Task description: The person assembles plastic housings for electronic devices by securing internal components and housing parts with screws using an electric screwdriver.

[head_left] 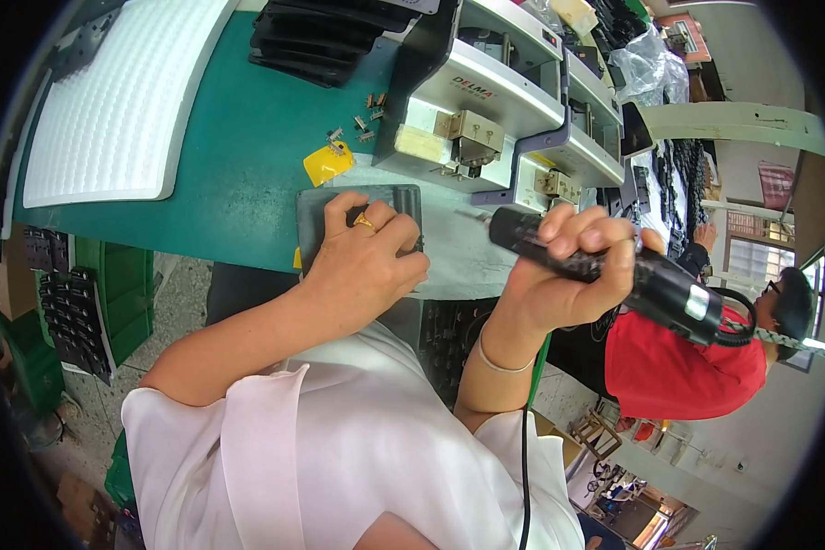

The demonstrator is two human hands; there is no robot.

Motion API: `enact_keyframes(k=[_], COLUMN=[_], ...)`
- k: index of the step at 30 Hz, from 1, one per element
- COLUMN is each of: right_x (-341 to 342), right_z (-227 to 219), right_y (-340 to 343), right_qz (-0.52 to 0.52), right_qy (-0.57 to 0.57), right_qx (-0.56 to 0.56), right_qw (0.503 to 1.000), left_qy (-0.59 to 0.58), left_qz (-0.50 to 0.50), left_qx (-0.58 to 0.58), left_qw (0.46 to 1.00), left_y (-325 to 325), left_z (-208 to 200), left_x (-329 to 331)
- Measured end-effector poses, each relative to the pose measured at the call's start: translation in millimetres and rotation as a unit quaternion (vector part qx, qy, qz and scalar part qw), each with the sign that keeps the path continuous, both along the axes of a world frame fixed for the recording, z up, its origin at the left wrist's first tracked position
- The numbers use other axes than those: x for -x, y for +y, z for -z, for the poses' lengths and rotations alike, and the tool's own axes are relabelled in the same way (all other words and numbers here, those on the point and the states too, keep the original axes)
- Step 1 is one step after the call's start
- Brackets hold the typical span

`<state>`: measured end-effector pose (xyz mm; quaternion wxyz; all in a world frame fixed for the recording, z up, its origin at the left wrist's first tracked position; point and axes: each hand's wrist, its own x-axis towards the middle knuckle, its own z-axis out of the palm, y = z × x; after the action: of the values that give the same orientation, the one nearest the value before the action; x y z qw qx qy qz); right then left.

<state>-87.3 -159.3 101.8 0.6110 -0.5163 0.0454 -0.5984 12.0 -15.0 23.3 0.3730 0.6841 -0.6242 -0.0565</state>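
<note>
My right hand (559,298) is wrapped round a black electric screwdriver (665,293), held raised to the right of the work spot. Its thin bit points left, clear of the block. My left hand (367,257), a gold ring on one finger, rests with bent fingers on a dark grey flat block (315,213) at the table's front edge. Its fingertips press down at the block's middle, and what they hold there, if anything, is hidden. Just beyond the block lie a yellow tag (328,165) and several small metal parts (364,124).
A grey machine (486,87) stands behind the block, with another to its right. A white ridged tray (124,110) lies on the green table (220,183) at the left, and black trays (312,41) are stacked at the back. A person in red (678,367) sits at right.
</note>
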Motion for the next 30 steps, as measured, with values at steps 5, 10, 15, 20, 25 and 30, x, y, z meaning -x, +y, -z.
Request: enact_keyframes(k=[5,10,15,20,25,30], right_x=[-24.1,-39.9,-45.3,-46.1,-48.4,-48.5], right_z=[-11.1,-10.9,-8.6,-9.8,-13.1,-15.8], right_y=[-18.3,-20.6,-18.2,-19.7,-12.0,-16.7], right_qz=[0.026,0.057,0.060,0.042,0.049,0.015], right_qy=[-0.011,-0.007,0.014,0.018,0.112,0.048], right_qx=[0.065,0.108,0.121,0.095,0.167,0.127], right_qw=[0.998,0.993,0.991,0.994,0.978,0.991], left_qy=[0.020,0.031,0.034,0.034,0.045,0.020], left_qz=[0.010,0.009,0.007,0.002,-0.006,-0.022], left_qx=[-0.025,-0.028,-0.031,-0.043,-0.006,-0.002], left_qw=[0.999,0.999,0.999,0.999,0.999,1.000], left_y=[-2.9,-5.8,-4.7,-3.4,-0.3,10.0], left_z=[-6.1,-10.5,-8.6,-11.3,-7.5,-9.9], left_x=[-3.3,-3.0,-3.8,-3.9,-1.2,1.4])
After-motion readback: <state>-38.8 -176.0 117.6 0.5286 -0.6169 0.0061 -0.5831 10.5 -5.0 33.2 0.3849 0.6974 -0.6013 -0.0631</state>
